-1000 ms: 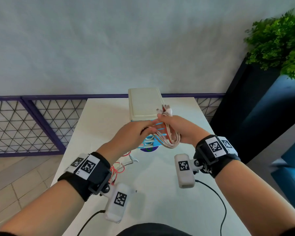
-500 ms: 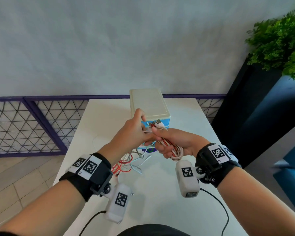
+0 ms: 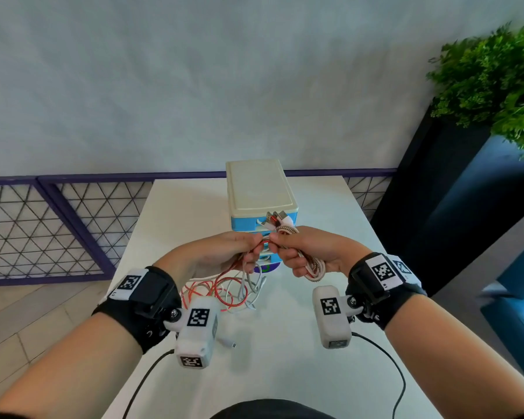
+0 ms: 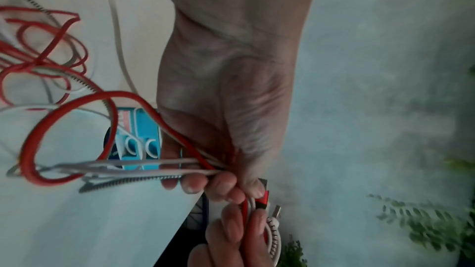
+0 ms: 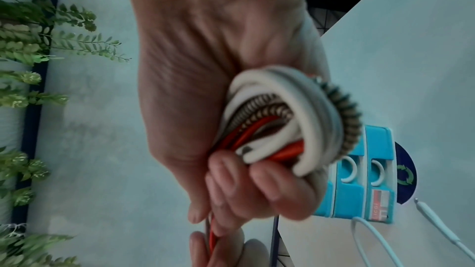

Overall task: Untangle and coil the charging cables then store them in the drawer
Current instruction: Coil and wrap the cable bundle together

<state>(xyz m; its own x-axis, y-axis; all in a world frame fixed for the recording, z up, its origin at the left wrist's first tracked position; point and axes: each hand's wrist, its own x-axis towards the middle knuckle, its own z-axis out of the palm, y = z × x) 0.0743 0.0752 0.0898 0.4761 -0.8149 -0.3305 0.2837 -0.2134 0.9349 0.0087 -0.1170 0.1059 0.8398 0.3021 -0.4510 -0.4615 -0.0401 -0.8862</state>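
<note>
Winding cables above the bench

Right hand [image 3: 307,252] grips the coil [image 3: 313,266] so its loops stay put. Left hand [image 3: 221,255] pinches the loose strands [image 3: 239,285], feeding the coil; the rest trail toward 7 o'clock. Drawers [image 3: 262,219] wait shut at 12 o'clock. Both hands sit lower than a second ago

Held both forearms forward, left hand [image 3: 221,255] and right hand [image 3: 309,252] raised side by side, fingertips meeting, fingers curled tight.
</note>
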